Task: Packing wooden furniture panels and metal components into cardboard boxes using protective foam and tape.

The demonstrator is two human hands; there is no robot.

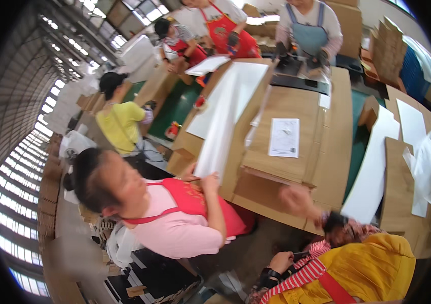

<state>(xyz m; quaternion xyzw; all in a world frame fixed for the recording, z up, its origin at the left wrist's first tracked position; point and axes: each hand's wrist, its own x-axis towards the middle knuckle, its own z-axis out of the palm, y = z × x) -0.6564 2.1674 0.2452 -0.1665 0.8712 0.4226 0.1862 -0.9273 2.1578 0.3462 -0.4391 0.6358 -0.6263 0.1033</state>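
Cardboard stack point(286, 152): flattened brown sheets at the bench's near edge, with a printed white slip point(284, 138) on top.
Right hand point(296, 197): blurred at the stack's near edge; finger spread cannot be told.
Left hand point(280, 261): low, off the bench, curled around a small dark object point(299, 255).
Co-worker's hand point(209, 181): grips a long white sheet point(225, 116) beside the stack.
Risk: a hasty tug could skew the stack and slide the slip off.
Containers: only flat, unfolded cartons, holding nothing.
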